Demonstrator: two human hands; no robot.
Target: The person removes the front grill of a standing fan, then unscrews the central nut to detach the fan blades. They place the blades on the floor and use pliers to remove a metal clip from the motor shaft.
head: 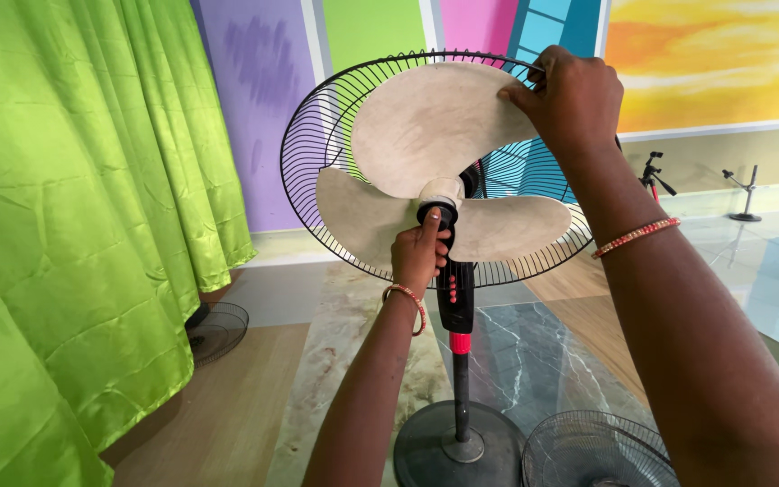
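Note:
A standing fan fills the middle of the view, its dusty white three-lobed blade [426,126] set in front of the black rear wire guard [308,153]. My left hand [420,257] is closed around the black knob [438,216] at the blade's hub. My right hand [570,99] grips the upper edge of the top blade lobe, by the guard's rim. The fan's black and red pole [460,361] runs down to a round dark base [457,446]. Both wrists wear bead bracelets.
A green curtain [74,225] hangs along the left. One loose wire guard [218,329] lies on the floor under the curtain, another [592,451] beside the fan base. Two small tripods [746,194] stand by the painted wall at the right.

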